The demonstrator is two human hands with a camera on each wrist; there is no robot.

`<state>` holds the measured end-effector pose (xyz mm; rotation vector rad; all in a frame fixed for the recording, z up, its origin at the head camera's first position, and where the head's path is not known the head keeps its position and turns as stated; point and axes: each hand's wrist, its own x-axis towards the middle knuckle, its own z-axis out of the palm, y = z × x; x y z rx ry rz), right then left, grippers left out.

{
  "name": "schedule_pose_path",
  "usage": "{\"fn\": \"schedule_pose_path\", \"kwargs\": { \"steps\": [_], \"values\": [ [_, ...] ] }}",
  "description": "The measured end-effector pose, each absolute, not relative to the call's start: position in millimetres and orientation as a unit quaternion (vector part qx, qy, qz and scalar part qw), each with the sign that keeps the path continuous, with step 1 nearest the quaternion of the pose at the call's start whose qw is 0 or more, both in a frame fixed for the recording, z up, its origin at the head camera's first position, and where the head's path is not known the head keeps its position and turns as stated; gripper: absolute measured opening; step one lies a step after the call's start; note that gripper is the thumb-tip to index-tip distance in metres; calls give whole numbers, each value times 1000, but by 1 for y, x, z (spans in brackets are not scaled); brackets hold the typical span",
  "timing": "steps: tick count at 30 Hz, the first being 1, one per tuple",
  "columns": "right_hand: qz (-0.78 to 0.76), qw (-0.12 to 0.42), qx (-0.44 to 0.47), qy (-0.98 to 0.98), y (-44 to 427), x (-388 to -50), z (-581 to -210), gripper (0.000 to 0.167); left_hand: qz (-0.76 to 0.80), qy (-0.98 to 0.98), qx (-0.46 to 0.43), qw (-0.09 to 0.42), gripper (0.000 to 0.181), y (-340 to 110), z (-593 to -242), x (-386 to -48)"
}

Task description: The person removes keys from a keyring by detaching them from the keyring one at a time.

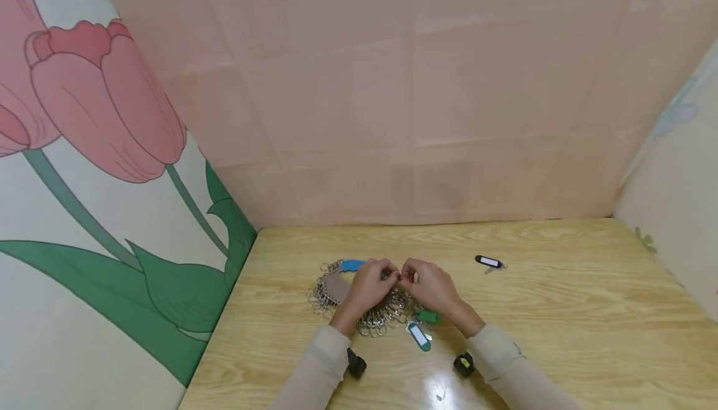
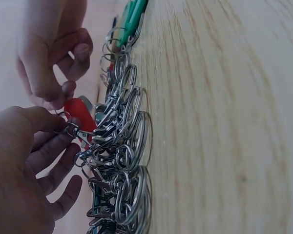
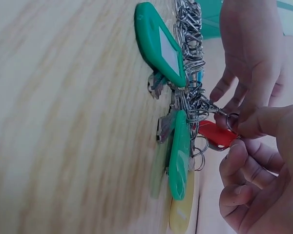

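left hand (image 1: 367,286) pinches a ring (image 3: 228,123) mid-frame, right hand (image 1: 432,286) the red tag (image 2: 80,115); likely joining them, next needing careful threading.

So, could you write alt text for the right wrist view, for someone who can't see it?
The left hand and right hand pinch small metal rings beside a red key tag. Nearby, two green tags and a yellow tag lie by a cluster of metal clasps on a wood-grain table.
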<state>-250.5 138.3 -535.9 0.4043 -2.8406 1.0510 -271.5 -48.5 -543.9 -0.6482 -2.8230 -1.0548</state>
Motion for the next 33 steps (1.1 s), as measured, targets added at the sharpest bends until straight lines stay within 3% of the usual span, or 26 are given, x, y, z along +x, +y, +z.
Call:
{"fn": "schedule_pose_path", "kwargs": {
  "steps": [33],
  "values": [
    [335,63,138,-930,135,-252,-536,10,-357,-910,-210,23,15,-50,-543,-271]
  ]
}}
